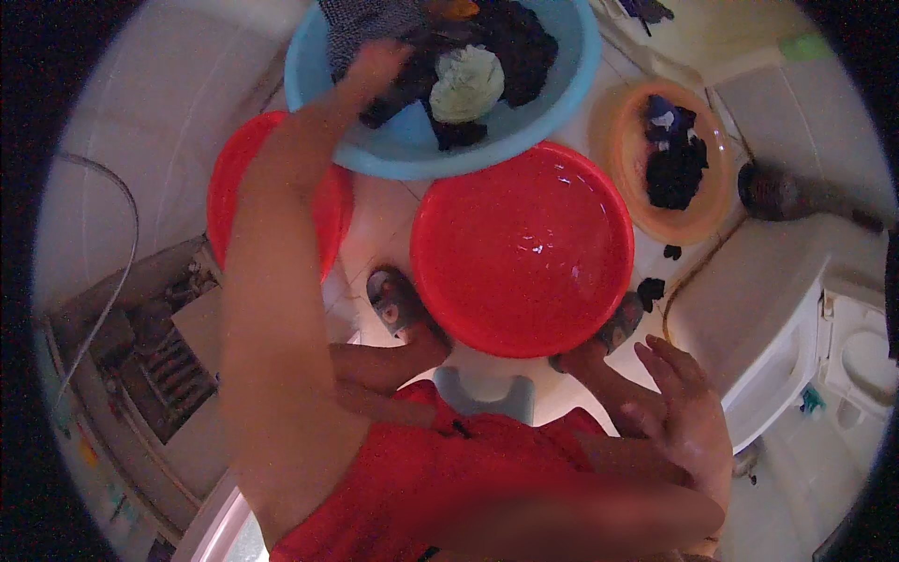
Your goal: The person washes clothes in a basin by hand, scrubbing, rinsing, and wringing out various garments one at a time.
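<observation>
My left hand (379, 64) is blurred and reaches into a large light-blue plastic basin (421, 166), over dark wet-looking cloths (527, 49). Whether its fingers grip the cloth cannot be made out. Beside it lies a grey textured cloth (369, 24). A crumpled pale-green cloth (467, 84) rests on the dark pieces. My right hand (678, 400) hangs by my right knee, its fingers apart and nothing visible in it. Between my feet stands a round red plastic basin (520, 260) with water glinting inside.
Partly behind my left arm is another red basin (235, 190). An orange basin (723, 154) with dark cloths (674, 168) stands on the right. Small black scraps (650, 291) lie near my right foot. A white toilet (772, 379), a dark brush-like object (779, 191) and a low grey stool (484, 400) are close by.
</observation>
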The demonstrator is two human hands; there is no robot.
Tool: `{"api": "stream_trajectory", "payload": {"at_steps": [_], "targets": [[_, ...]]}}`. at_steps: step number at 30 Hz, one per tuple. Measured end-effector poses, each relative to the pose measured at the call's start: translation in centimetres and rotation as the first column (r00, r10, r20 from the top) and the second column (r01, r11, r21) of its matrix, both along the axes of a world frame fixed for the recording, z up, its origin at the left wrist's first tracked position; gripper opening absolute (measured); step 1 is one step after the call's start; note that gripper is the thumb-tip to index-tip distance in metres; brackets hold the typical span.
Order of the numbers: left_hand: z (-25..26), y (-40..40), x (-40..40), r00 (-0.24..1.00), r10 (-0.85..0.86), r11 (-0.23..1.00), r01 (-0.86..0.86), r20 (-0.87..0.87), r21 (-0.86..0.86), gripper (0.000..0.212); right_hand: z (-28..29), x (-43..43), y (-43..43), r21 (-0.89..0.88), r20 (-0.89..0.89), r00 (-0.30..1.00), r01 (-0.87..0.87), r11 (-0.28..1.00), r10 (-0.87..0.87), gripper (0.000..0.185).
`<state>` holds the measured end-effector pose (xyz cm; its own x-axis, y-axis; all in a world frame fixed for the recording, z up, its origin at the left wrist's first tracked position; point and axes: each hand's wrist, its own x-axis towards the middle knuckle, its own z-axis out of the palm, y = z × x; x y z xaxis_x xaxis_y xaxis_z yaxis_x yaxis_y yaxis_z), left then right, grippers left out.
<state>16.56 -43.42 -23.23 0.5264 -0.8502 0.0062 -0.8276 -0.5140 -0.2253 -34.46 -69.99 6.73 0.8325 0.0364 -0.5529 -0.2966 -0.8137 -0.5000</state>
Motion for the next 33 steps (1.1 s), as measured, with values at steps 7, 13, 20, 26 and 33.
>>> {"api": "stream_trajectory", "payload": {"at_steps": [7, 13, 20, 26, 33], "targets": [[-0.1, 0.4, 0.3, 0.973, -0.074, 0.963, 0.013, 0.220, 0.270, 0.025, -0.2, -0.4, -0.1, -0.001, -0.007, 0.996, 0.084, 0.996, -0.084, 0.058], [-10.3, -9.7, -8.5, 0.863, -0.232, 0.946, 0.094, -0.448, -0.310, 0.047, 0.5, 0.0, 0.3, 0.005, 0.030, 1.000, 0.003, 1.000, -0.003, 0.060], [-10.2, -12.6, -9.9, 0.950, 0.139, 0.989, -0.149, -0.279, -0.014, 0.041, 1.1, -1.2, 1.6, 0.013, 0.073, 0.997, -0.020, 1.000, 0.019, 0.059], [5.1, -4.3, -6.6, 0.621, -0.104, 0.788, -0.426, -0.777, -0.445, 0.046, 1.3, -2.7, 3.6, 0.009, 0.245, 0.961, -0.135, 0.991, 0.129, 0.055], [23.2, -2.9, -15.4, 0.056, -0.662, 0.502, -0.707, -0.747, -0.498, 0.039, -0.7, -0.8, 3.8, 0.141, 0.576, 0.807, 0.060, 0.988, -0.131, 0.067]]}}
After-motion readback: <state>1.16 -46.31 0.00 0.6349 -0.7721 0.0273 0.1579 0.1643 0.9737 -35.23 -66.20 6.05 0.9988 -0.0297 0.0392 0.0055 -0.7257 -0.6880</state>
